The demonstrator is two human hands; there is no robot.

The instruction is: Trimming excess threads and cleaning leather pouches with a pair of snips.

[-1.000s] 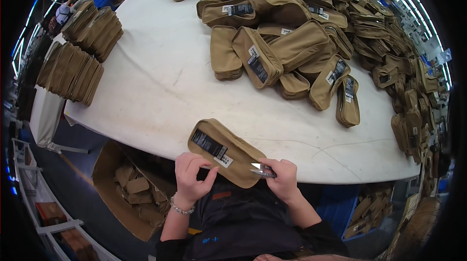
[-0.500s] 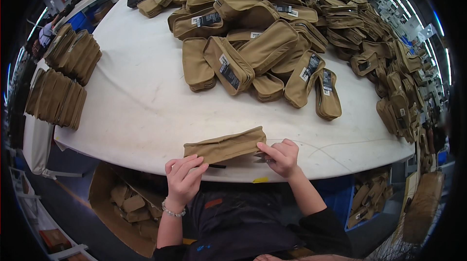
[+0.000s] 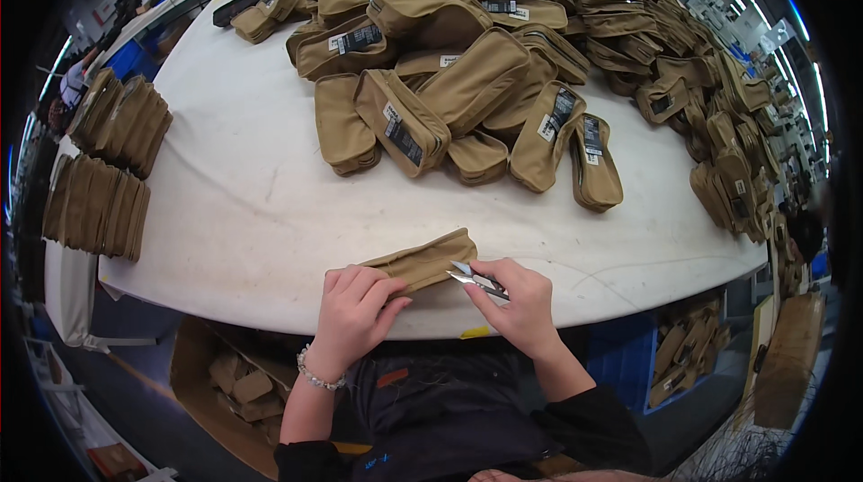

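Note:
A tan fabric pouch is held slanting over the near edge of the white table, its right end higher. My left hand is closed on the pouch's left part, fingers over its side and thumb along the lower edge. In my right hand is a small pair of metal thread snips, gripped between thumb and fingers. Their blades are apart and point left, close against the pouch's lower right side. Whether the blades touch the fabric or a thread I cannot tell.
A big heap of tan pouches, several with dark labels, covers the table's far side. Stacked pouches stand at the left edge. Below the table are a cardboard box and a blue bin, both holding tan pieces.
My right hand has let go of the pouch's right end and brought the snips forward, blades showing. The left hand has shifted its hold further over the pouch.

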